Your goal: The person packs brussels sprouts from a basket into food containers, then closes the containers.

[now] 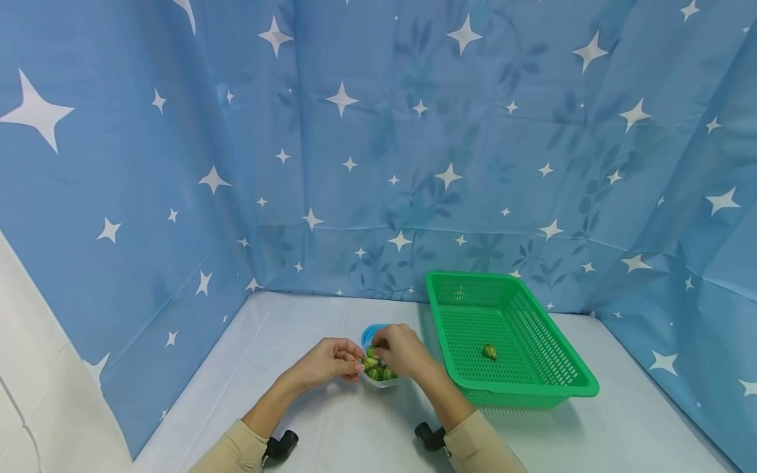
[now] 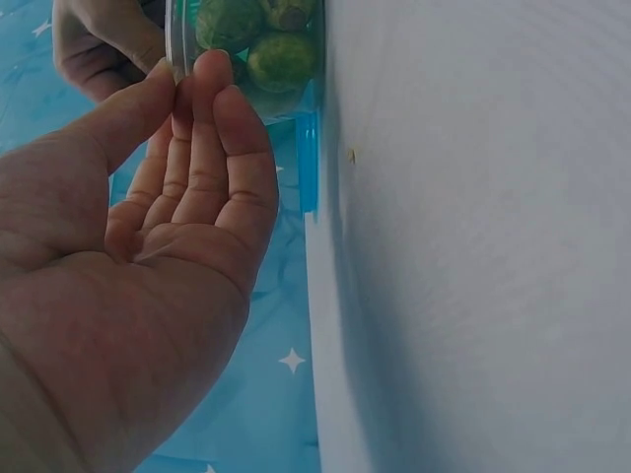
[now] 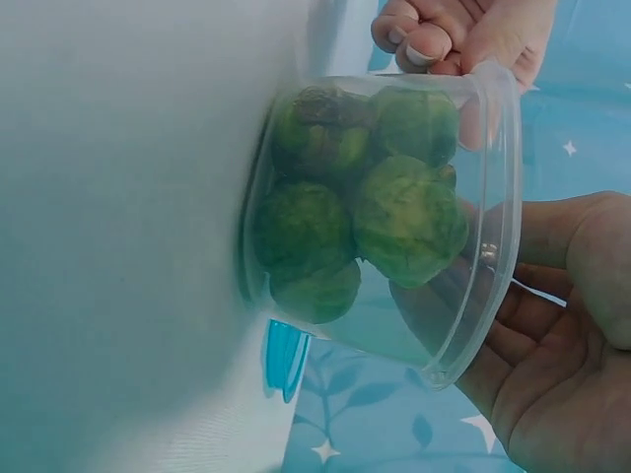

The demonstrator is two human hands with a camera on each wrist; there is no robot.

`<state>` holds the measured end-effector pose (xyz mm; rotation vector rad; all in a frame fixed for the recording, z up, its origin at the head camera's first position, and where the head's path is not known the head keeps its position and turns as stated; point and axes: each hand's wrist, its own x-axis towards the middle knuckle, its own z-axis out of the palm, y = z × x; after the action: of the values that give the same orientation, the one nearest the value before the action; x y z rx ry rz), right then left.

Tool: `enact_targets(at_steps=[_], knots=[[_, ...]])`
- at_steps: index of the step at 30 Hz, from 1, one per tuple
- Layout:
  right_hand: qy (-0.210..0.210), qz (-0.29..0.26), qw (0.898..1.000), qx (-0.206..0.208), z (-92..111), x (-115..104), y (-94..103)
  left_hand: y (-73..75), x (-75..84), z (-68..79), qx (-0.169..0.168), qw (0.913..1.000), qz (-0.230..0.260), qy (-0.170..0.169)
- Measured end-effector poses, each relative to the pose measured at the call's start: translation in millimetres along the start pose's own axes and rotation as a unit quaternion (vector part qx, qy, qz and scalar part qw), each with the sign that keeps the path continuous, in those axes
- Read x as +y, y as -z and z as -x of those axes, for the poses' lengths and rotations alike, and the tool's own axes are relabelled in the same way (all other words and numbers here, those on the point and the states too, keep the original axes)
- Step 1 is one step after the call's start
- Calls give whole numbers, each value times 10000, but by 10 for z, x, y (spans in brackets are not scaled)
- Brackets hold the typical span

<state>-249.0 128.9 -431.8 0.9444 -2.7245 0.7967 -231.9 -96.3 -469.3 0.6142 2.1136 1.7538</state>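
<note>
A clear plastic tub [image 3: 394,345] holding several Brussels sprouts [image 3: 306,227] stands on the table, centre front in the head view. At its left side, my left hand [image 1: 334,361] pinches the rim between thumb and fingertips. My right hand [image 1: 405,351] comes over the tub from the right, thumb and fingers reaching past the rim around an upper Brussels sprout [image 3: 409,222]. The fingertips are partly hidden from above and blurred through the wall. Behind the tub lies a blue lid [image 1: 371,334].
A green plastic basket [image 1: 520,387] with perforated sides stands to the right, one Brussels sprout [image 1: 489,352] on its floor. White cloth covers the table [image 1: 331,433]. Blue star-patterned curtains [image 1: 367,131] rise at the back and both sides.
</note>
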Motion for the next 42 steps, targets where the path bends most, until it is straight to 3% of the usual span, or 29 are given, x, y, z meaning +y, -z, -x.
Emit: enact_targets(at_steps=[10, 23, 33, 42], knots=[[-67, 3, 9997, -245, -24, 0, 29, -2, -7, -2, 15, 10000, -63, 12], [-93, -306, 9993, -169, -7, 12, 35, 3, -14, -10, -2, 10000, -7, 18], [15, -159, 9998, 111, 20, 29, -27, 2, -14, 12, -24, 10000, -33, 15], [92, 122, 9999, -38, -1, 10, 16, 8, 1, -5, -61, 10000, -42, -16]])
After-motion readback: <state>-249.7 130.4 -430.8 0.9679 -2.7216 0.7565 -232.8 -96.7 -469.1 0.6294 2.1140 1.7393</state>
